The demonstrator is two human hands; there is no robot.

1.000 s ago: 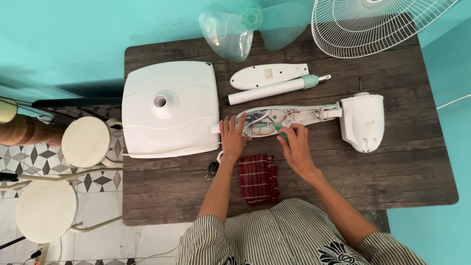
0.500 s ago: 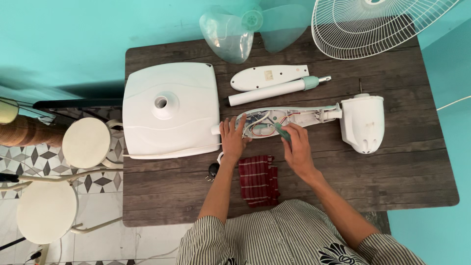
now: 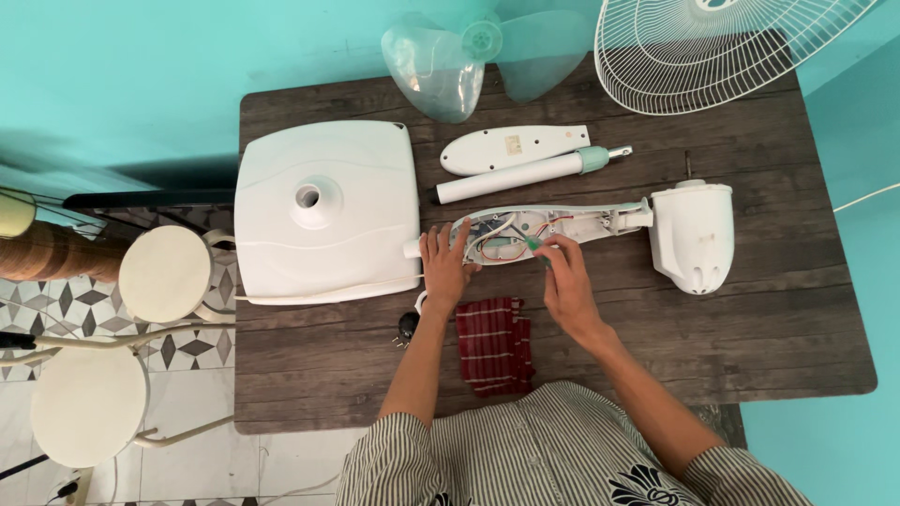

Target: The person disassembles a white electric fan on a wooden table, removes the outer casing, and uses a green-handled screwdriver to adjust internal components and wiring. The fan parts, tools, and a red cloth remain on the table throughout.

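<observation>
An opened white fan control housing point(image 3: 572, 223) lies across the middle of the dark wooden table point(image 3: 750, 347), its wires and small board exposed. It joins the white motor head point(image 3: 694, 234) on the right. My left hand point(image 3: 445, 267) rests flat on the housing's left end and steadies it. My right hand point(image 3: 562, 281) pinches a small green-handled tool point(image 3: 532, 244) whose tip reaches into the open housing among the wires.
A white square fan base point(image 3: 323, 211) sits at left. The housing cover point(image 3: 511, 148) and a white pole point(image 3: 530, 173) lie behind. Clear fan blades point(image 3: 441, 66) and a wire grille point(image 3: 712, 47) are at the back. A red striped cloth point(image 3: 492, 345) lies near me. Two round stools point(image 3: 164, 274) stand left.
My right hand has shifted slightly left along the housing with the tool. My left hand stays on the housing's left end.
</observation>
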